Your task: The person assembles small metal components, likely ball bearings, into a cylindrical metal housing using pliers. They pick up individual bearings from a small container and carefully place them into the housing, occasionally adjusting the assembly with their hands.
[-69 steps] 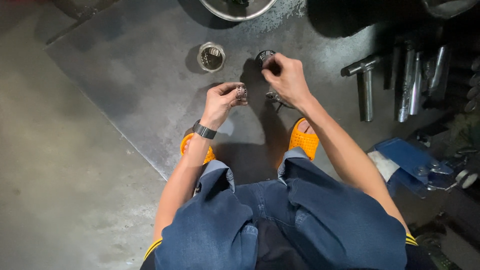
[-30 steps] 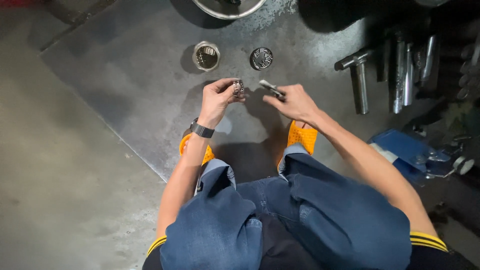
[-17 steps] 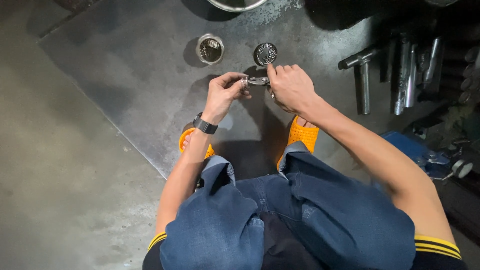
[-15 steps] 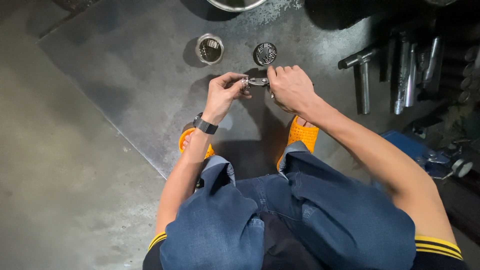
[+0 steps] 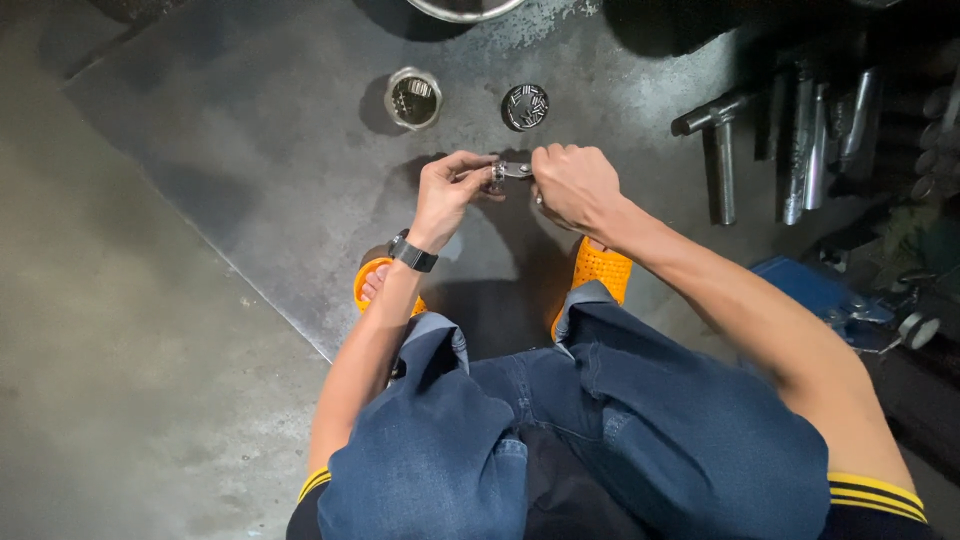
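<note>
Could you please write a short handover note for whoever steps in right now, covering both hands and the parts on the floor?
Left hand: pinching a small metal ring between its fingertips, above the steel plate.
Right hand: closed around a slim metal tool whose tip meets the ring.
On the plate beyond the hands: an open metal cup and a round dark part, both holding small pins.
To the right: a T-handled wrench lying among other bars.
Done: ring and tool are brought together. How far the ring is filled is too small to tell.
Left: the cup and round part lie untouched.
</note>
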